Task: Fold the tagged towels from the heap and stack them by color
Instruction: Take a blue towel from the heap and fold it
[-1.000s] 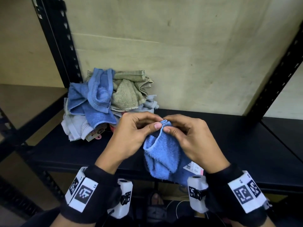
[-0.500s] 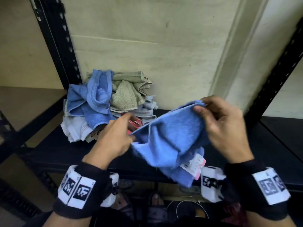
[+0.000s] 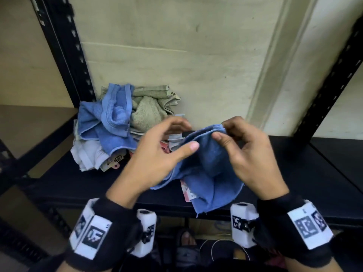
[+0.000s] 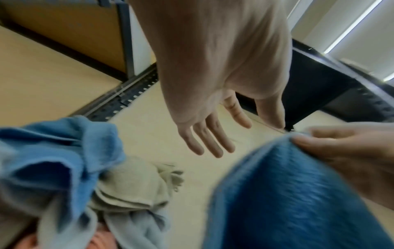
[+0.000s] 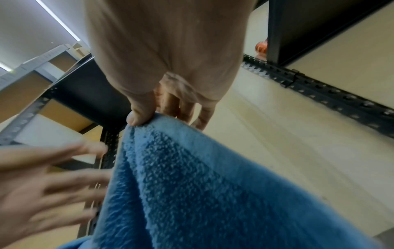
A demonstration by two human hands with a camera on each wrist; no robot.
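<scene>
While the right hand (image 3: 253,158) pinches the upper corner of the blue terry-cloth towel (image 3: 208,173) between thumb and forefinger, its grip clamped on the hem, the left hand (image 3: 157,154) hovers just beside the cloth with its fingers straight and spread, holding nothing; the left wrist view confirms an open palm (image 4: 213,84) clear of the fabric, though the thumb lies close to it in the head view and contact there cannot be told. The towel hangs in the air above the black metal shelf (image 3: 294,173), bunched and creased, with its white-and-pink paper tag (image 3: 187,193) showing below the folds. Behind and to the left, against the pale plaster wall (image 3: 196,65), lies the heap of crumpled blue, olive-green and grey towels (image 3: 121,126), well apart from the held one. The step in hand appears to be finding a second corner so that the cloth can be spread flat. To do this well, the left hand should probably run down the hem from the pinched corner to the neighbouring corner, not grasp the loose middle, which would trap a twist. Both corners should then be drawn apart until the top edge is taut, and the towel laid on the bare stretch of shelf to the right of the heap. Keeping the tag inside the fold would likely give a neater stack.
</scene>
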